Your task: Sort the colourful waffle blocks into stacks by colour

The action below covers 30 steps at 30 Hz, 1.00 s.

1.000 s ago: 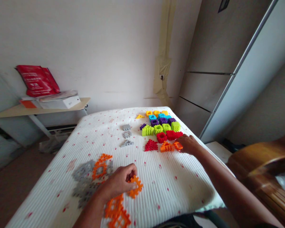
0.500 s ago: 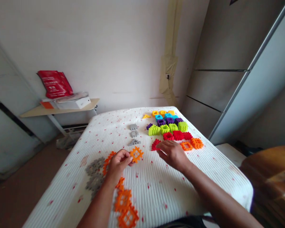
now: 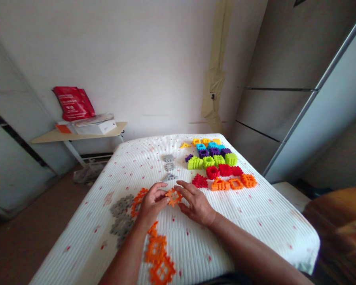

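My left hand [image 3: 152,202] is closed on the left side of an orange window-shaped building tile [image 3: 173,196] with notched edges, held above the bed-like surface. At the tile's right edge is my right hand [image 3: 196,203], its fingers and thumb spread around that side. The fingertips overlap the tile, though a firm grip is not visible. Beyond the hands lie grey pieces [image 3: 169,167] in a short column. Partly behind my left forearm are more orange tiles [image 3: 161,270] and a pile of grey tiles [image 3: 122,223].
Rows of assembled blocks stand at the right: orange [image 3: 249,181], red [image 3: 224,170], green [image 3: 208,162], purple [image 3: 214,151], blue [image 3: 212,145] and yellow [image 3: 196,141]. A white quilted cover [image 3: 225,229] lies underneath. A side table [image 3: 52,135] holds red bags [image 3: 72,103].
My right hand has moved left from the red and orange blocks to the tile in my left hand. An orange triangular block now shows where the right hand was. The view has shifted slightly.
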{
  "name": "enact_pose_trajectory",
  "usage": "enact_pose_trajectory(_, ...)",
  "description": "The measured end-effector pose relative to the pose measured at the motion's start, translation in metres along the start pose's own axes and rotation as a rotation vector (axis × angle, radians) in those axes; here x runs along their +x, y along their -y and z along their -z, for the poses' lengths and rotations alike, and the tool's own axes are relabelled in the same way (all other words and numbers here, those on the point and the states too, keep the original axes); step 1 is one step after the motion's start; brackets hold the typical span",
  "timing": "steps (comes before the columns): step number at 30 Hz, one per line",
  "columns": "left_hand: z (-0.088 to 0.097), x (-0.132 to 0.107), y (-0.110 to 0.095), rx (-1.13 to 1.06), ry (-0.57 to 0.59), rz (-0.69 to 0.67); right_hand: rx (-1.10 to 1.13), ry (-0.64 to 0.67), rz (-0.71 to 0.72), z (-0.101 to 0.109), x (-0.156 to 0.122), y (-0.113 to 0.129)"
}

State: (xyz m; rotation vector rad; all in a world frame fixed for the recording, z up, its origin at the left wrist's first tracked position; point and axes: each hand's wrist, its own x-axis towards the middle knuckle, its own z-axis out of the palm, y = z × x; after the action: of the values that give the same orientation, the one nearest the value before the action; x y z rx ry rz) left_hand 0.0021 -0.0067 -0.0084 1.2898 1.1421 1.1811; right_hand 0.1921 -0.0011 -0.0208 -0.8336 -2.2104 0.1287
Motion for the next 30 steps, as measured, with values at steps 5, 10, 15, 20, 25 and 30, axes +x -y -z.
enact_pose_trajectory(5,-0.0024,-0.0009,-0.0031,-0.01,0.059,0.003,-0.016,0.056,0.034,-0.0009,0.0014,-0.0005)
enact_pose_trajectory(10,-0.0035,-0.0014,-0.0037,-0.029,0.116,0.002,-0.01,0.062,0.02,-0.0015,0.0016,0.0006)
enact_pose_trajectory(15,-0.0015,-0.0018,-0.003,-0.051,0.132,0.015,-0.003,0.07,0.02,-0.0014,0.0009,-0.0004)
enact_pose_trajectory(20,0.0002,-0.0017,-0.0027,-0.052,0.121,0.034,-0.013,0.082,0.016,-0.0018,0.0001,-0.0006)
enact_pose_trajectory(25,0.0015,-0.0011,-0.0004,-0.051,0.11,0.039,-0.025,0.091,0.022,-0.0014,-0.0004,0.0001)
enact_pose_trajectory(30,0.002,-0.0002,0.0034,-0.046,0.106,0.019,-0.021,0.098,0.016,-0.0007,-0.0007,0.0004)
